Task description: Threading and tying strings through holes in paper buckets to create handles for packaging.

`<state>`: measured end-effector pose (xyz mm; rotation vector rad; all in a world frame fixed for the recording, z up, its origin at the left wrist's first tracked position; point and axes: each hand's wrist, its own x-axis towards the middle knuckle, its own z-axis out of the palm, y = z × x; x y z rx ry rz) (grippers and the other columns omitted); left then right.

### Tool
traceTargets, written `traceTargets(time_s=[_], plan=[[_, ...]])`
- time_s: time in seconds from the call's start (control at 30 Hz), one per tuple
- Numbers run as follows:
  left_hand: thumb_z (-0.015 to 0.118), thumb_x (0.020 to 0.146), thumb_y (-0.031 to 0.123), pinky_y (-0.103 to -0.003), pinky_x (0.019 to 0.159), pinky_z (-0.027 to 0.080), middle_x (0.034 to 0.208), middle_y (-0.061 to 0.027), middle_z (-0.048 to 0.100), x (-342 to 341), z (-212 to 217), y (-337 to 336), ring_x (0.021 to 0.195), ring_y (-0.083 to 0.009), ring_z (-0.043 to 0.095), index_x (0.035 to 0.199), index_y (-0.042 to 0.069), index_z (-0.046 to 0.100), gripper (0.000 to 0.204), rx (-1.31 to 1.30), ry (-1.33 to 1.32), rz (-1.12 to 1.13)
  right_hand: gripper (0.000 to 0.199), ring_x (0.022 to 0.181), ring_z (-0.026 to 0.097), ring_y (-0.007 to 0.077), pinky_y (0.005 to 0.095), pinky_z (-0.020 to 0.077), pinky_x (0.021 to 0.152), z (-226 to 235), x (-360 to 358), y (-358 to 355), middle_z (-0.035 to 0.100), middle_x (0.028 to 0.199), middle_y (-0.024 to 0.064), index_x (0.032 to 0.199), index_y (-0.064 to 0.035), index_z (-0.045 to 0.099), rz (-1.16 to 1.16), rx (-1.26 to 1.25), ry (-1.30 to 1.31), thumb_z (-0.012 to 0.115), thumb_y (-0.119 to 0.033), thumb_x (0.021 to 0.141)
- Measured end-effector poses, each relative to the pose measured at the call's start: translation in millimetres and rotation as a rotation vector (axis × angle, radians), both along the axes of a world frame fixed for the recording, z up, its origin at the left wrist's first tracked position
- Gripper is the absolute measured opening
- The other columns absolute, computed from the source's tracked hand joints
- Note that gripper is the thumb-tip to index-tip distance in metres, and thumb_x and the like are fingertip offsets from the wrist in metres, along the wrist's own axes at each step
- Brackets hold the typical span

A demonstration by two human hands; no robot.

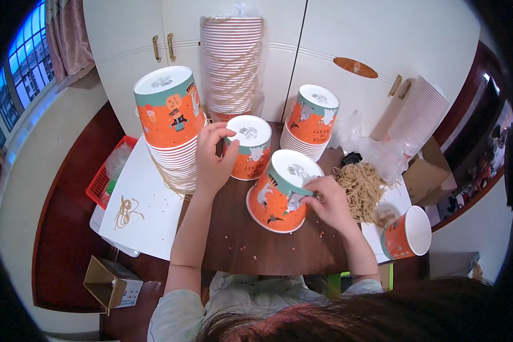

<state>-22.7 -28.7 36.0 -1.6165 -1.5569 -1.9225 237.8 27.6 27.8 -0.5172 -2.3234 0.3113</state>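
Two upside-down orange paper buckets with green bands and white bases stand on the table in front of me. Against the left side of the farther paper bucket [248, 162] is my left hand [215, 154], its thumb and fingers apart. My right hand [329, 200] has its fingers closed at the upper right side of the nearer paper bucket [276, 199], which leans a little. What lies under those fingertips is partly hidden. Left of my left hand rises a tall stack of upturned buckets [174, 117], with tan bands around its rims. A shorter stack [312, 122] stands behind the right hand.
A wrapped tower of white-rimmed buckets [232, 65] stands at the back. Tan rubber bands [359, 191] are heaped on the right, near a bucket on its side [407, 233]. Loose bands [128, 212] lie on the white surface at left. A red basket [100, 182] sits beyond.
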Motion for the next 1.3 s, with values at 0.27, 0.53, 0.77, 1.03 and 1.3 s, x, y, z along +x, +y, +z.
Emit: traceTargets(time_s=[0.27, 0.53, 0.77, 1.03, 1.3], plan=[[0.048, 0.088, 0.015, -0.019, 0.066, 0.044, 0.087, -0.0005, 0.061, -5.0, -6.4, 1.9, 0.078, -0.0046, 0.055, 0.103, 0.001, 0.056, 0.022, -0.451, -0.295, -0.559, 0.018, 0.066, 0.055, 0.0076, 0.0206, 0.0443, 0.057, -48.8, 22.5, 61.0, 0.059, 0.079, 0.0005, 0.089, -0.0075, 0.053, 0.174, -1.135, 0.632, 0.064, -0.018, 0.079], [0.055, 0.082, 0.009, -0.021, 0.066, 0.045, 0.087, -0.0025, 0.061, 6.8, -12.3, 1.4, 0.074, -0.0066, 0.055, 0.106, 0.000, 0.055, 0.026, -0.588, -0.216, -0.610, 0.026, 0.085, 0.060, 0.0155, 0.0301, 0.0500, 0.075, -83.1, 5.4, 50.1, 0.060, 0.097, 0.0080, 0.105, -0.0004, 0.053, 0.180, -1.593, 0.824, 0.051, -0.018, 0.085], [0.055, 0.073, 0.005, -0.021, 0.054, 0.042, 0.067, -0.0028, 0.060, 2.5, -22.9, 9.5, 0.059, -0.0055, 0.051, 0.093, -0.002, 0.060, 0.022, -0.688, 0.002, -0.328, 0.020, 0.076, 0.057, 0.0103, 0.0228, 0.0478, 0.068, -93.7, 12.3, 51.2, 0.059, 0.087, 0.0042, 0.099, -0.0006, 0.054, -0.018, -1.442, 0.571, 0.053, -0.016, 0.086], [0.055, 0.069, 0.013, -0.031, 0.061, 0.046, 0.071, -0.0142, 0.061, 11.9, -14.7, 8.5, 0.064, -0.0233, 0.059, 0.090, 0.002, 0.061, 0.025, -0.905, 0.101, -0.241, 0.013, 0.065, 0.054, 0.0092, 0.0223, 0.0420, 0.059, -101.7, 69.3, 91.0, 0.059, 0.076, 0.0010, 0.088, -0.0043, 0.061, -0.260, -0.813, 0.591, 0.058, -0.015, 0.081], [0.052, 0.071, 0.014, -0.032, 0.065, 0.047, 0.077, -0.0148, 0.062, 10.8, -24.6, 13.7, 0.068, -0.0250, 0.061, 0.094, 0.002, 0.060, 0.027, -0.936, 0.135, -0.286, 0.009, 0.082, 0.055, 0.0246, 0.0370, 0.0448, 0.074, -94.4, 64.9, 73.4, 0.060, 0.077, 0.0089, 0.070, -0.0090, 0.066, -0.398, -0.130, -0.524, 0.065, -0.015, 0.063]])
